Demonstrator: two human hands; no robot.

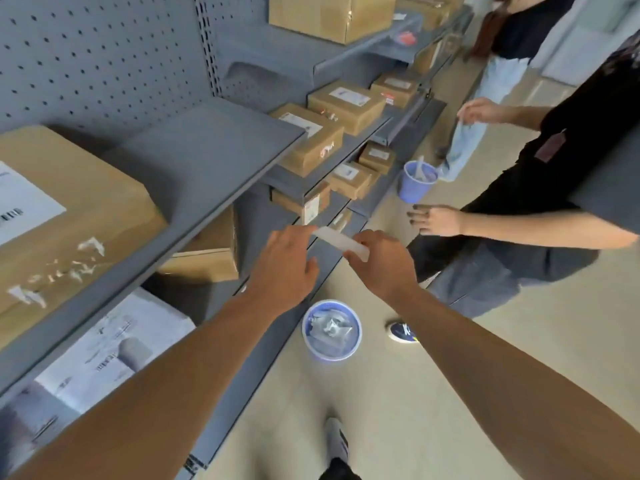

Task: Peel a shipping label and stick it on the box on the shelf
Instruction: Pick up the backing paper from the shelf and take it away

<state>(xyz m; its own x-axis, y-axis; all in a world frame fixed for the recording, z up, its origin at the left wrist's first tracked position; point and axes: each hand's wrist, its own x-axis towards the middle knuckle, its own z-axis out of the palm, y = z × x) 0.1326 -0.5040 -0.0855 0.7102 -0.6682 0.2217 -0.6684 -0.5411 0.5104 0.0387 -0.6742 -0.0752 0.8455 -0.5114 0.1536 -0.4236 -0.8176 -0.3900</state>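
Note:
A white shipping label (341, 242) is held out in front of me between both hands, seen nearly edge-on. My left hand (287, 268) pinches its left end and my right hand (381, 263) grips its right end. The hands hover just off the front edge of the grey shelf (194, 216). A large cardboard box (69, 216) with a white label on top stands on that shelf at the left. Several smaller cardboard boxes (311, 140) sit on shelves further along.
A blue bucket (331, 330) holding crumpled paper stands on the floor below my hands. Another person (554, 188) in black stands to the right, holding a blue cup (415, 183) near the shelf. A third person stands at the far end.

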